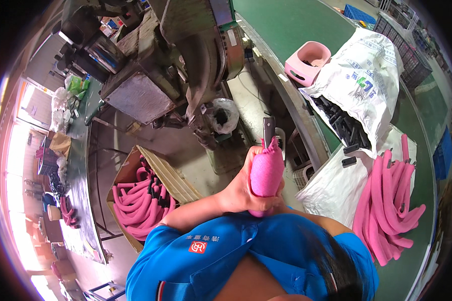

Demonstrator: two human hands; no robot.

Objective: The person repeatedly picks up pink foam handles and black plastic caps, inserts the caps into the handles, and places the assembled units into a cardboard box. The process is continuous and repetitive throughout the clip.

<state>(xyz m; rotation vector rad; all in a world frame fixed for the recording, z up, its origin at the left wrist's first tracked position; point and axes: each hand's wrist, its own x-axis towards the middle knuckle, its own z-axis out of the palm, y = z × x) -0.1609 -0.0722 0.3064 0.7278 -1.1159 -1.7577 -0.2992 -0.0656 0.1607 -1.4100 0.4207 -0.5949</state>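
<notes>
The left hand [241,193] is wrapped tight around a pink foam tube [266,173], held close to the chest in front of the blue shirt [206,251]. A dark flat handle piece [268,131] sticks out of the tube's top end. It looks partly pushed in, so this one seems about half done. The tube stands almost straight up, its long side running up and down, with the dark piece pointing away from the body. The right hand is hidden behind the tube, so I cannot tell its grip.

Many pink foam tubes [386,200] lie at the right edge of the green worktable [296,25], probably waiting. More fill a cardboard box [158,168] on the left.
</notes>
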